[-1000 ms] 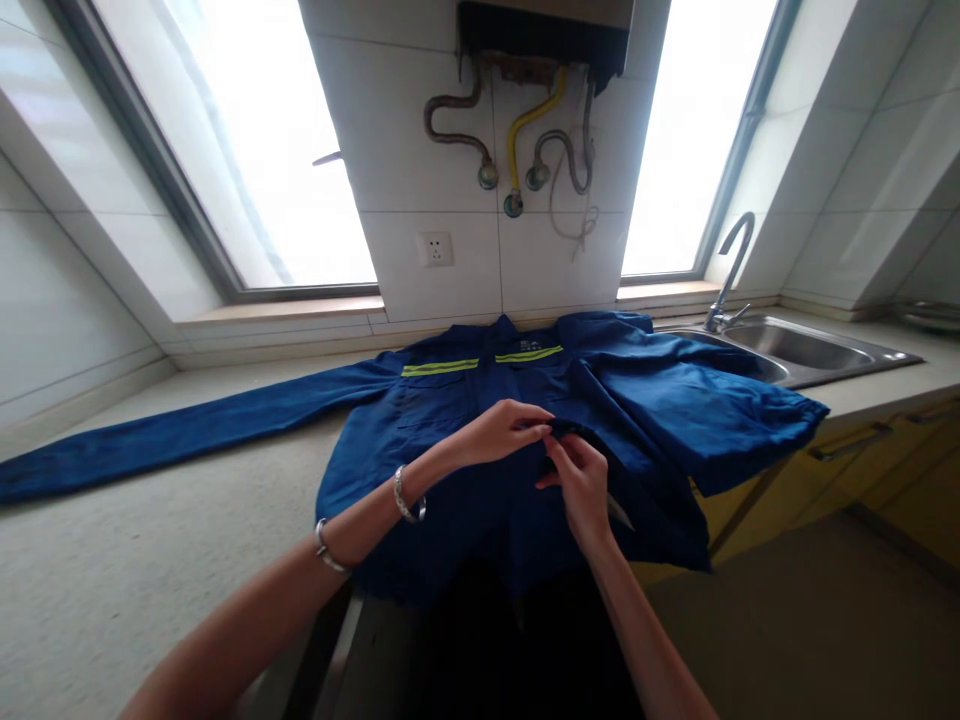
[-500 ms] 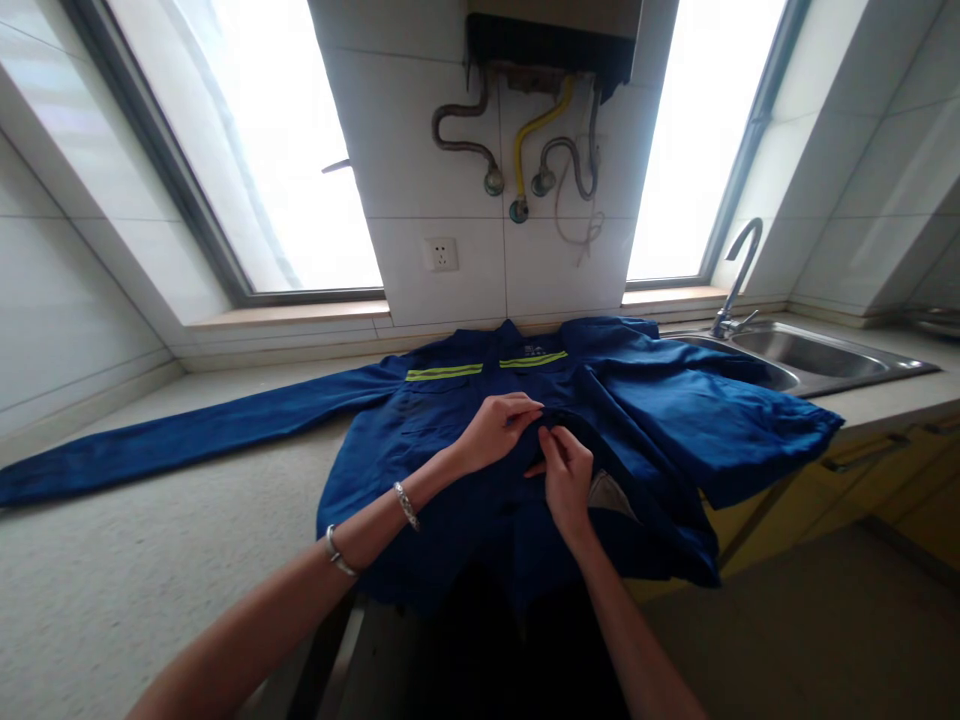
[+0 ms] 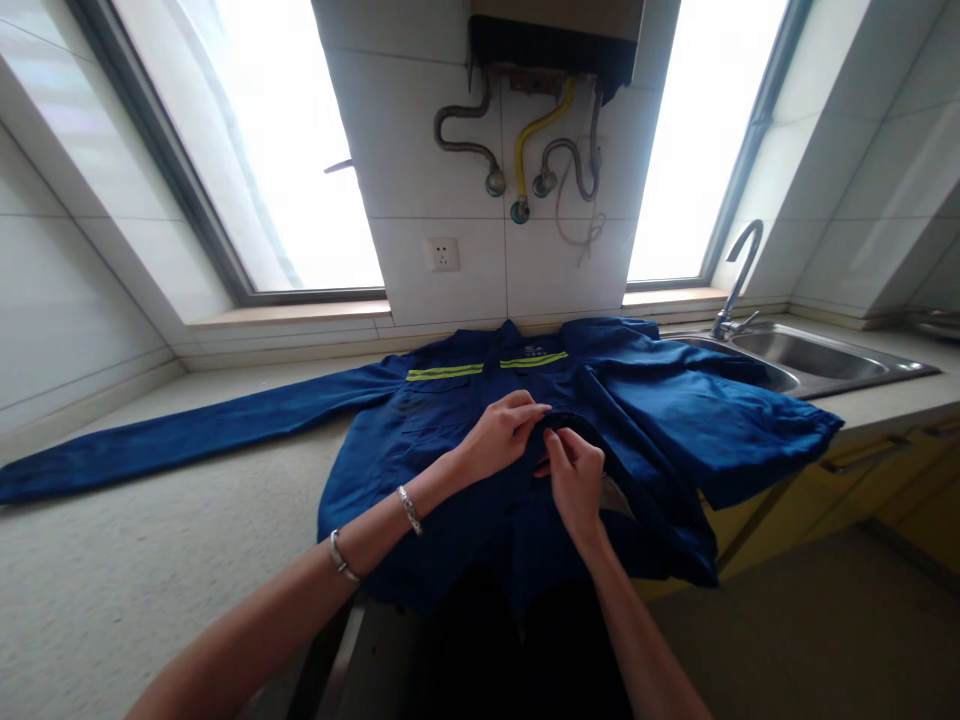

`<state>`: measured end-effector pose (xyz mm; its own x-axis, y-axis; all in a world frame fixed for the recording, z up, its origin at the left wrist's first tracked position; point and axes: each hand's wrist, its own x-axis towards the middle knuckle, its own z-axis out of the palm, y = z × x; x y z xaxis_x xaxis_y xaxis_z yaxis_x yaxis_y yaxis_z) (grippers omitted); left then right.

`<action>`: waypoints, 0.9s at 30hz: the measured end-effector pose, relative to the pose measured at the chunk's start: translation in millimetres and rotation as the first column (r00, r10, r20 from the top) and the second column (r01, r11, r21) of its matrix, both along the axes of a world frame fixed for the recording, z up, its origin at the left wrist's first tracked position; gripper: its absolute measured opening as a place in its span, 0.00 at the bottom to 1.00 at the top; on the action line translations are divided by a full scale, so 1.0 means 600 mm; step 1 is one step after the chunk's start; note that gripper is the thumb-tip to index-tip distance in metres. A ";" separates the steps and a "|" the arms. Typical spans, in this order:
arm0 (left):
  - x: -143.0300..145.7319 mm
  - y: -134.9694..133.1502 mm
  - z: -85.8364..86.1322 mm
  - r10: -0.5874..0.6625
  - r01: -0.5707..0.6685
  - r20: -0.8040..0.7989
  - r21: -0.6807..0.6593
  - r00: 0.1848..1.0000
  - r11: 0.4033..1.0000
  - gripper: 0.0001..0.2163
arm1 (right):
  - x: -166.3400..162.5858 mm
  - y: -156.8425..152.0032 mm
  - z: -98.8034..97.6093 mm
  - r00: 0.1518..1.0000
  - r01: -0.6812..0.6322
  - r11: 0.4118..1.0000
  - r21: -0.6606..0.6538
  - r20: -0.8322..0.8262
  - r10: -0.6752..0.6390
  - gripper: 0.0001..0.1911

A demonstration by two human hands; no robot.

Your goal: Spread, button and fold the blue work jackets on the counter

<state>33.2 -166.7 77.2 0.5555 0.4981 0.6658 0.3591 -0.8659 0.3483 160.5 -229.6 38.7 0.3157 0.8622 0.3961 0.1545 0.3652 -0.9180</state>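
A dark blue work jacket [image 3: 420,460] with yellow-green stripes across the chest lies spread over the counter, its lower part hanging past the front edge. One sleeve stretches far to the left; the other side is bunched toward the sink. My left hand [image 3: 504,432] pinches the edge of the jacket's front panel near the middle. Just right of it, my right hand [image 3: 576,475] is closed on the same edge, thumb and fingers together. The panel is lifted there, and a pale patch [image 3: 616,496] shows on its inner side. Exactly what lies between the fingertips is too small to make out.
The pale counter [image 3: 202,560] runs along the tiled wall. At the right is a steel sink [image 3: 817,352] with a faucet [image 3: 741,270]. Pipes [image 3: 525,150] hang below a wall heater above a socket [image 3: 442,254]. Yellow cabinets [image 3: 810,500] stand below.
Both hands have shifted slightly to the right along with the pinched jacket edge. Less of the pale patch shows beside my right hand.
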 end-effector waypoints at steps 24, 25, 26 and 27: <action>-0.008 0.000 0.002 -0.058 0.058 -0.052 -0.006 0.997 0.998 0.14 | 0.003 0.009 0.000 0.988 -0.128 0.991 -0.043 -0.097 0.123 0.19; -0.009 0.000 0.003 -0.059 0.058 -0.047 -0.008 0.997 0.998 0.14 | 0.003 0.010 -0.001 0.986 -0.135 0.990 -0.047 -0.107 0.130 0.19; -0.010 0.000 0.005 -0.062 0.061 -0.046 -0.011 0.997 0.998 0.14 | 0.003 0.011 -0.002 0.984 -0.144 0.988 -0.049 -0.112 0.137 0.19; -0.012 0.000 0.008 -0.068 0.067 -0.051 -0.012 0.996 0.998 0.14 | 0.004 0.012 -0.002 0.982 -0.156 0.987 -0.049 -0.113 0.149 0.19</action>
